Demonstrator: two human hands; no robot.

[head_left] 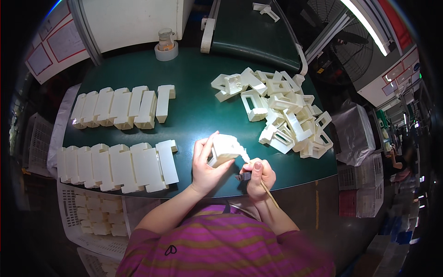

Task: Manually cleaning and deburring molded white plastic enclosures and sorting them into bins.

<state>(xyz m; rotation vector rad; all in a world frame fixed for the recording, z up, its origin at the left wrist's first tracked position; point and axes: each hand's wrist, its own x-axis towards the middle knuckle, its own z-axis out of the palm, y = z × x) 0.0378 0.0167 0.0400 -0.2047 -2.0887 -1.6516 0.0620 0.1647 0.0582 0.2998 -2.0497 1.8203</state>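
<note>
One boxy, cream-white plastic part [225, 147] sits mid-view on my feed, over the smooth green table [194, 111] near its front edge, glare bleaching its upper face. I see flat walls and an uneven end pointing right, toward the slim tan stick [271, 196]; the part's long axis I can't tell. The left hand [205, 170] spreads fingers and thumb just enough to clasp the part; the right hand [259, 181] curls tight, pinching the stick beside a small dark piece [243, 176].
</note>
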